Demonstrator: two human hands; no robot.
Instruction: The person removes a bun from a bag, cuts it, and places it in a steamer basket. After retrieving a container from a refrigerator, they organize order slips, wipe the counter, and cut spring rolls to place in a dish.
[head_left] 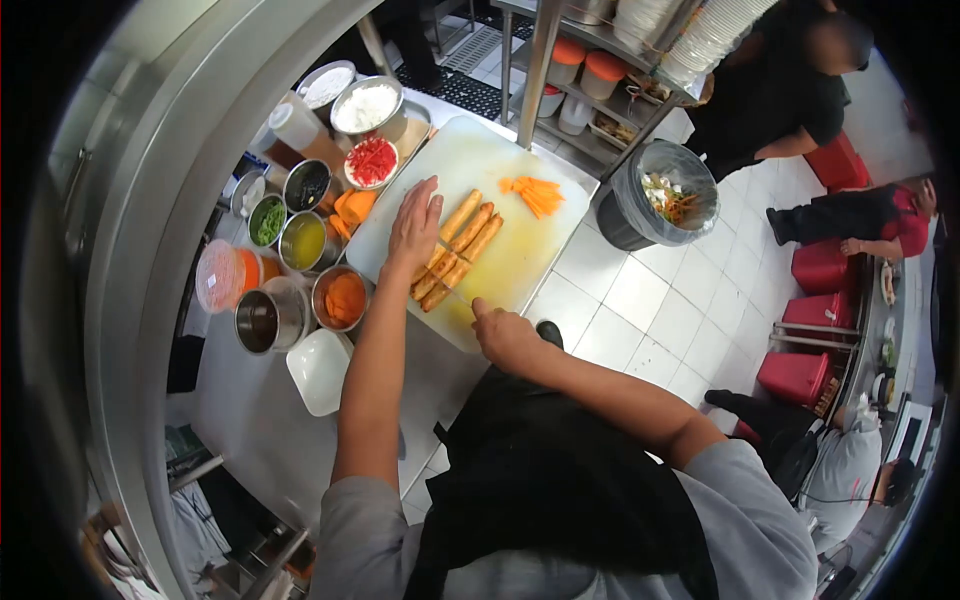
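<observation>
Golden-brown fried rolls (477, 229) lie side by side on a white cutting board (525, 245), with cuts showing across them. My right hand (508, 338) is closed around the handle of a knife (460, 297), whose thin blade reaches over the near part of the rolls. Beside their left side rests my left hand (414, 228), fingers stretched out toward the far end of the board and its edge right at the rolls. A small pile of orange carrot sticks (538, 196) sits at the board's far right corner.
Left of the board stand metal containers with carrot slices (343, 298), yellow liquid (303, 243) and chopped greens (267, 222), plus a white bowl (320, 372). A lined trash bin (625, 215) is at the right. Co-workers (780, 90) stand beyond it.
</observation>
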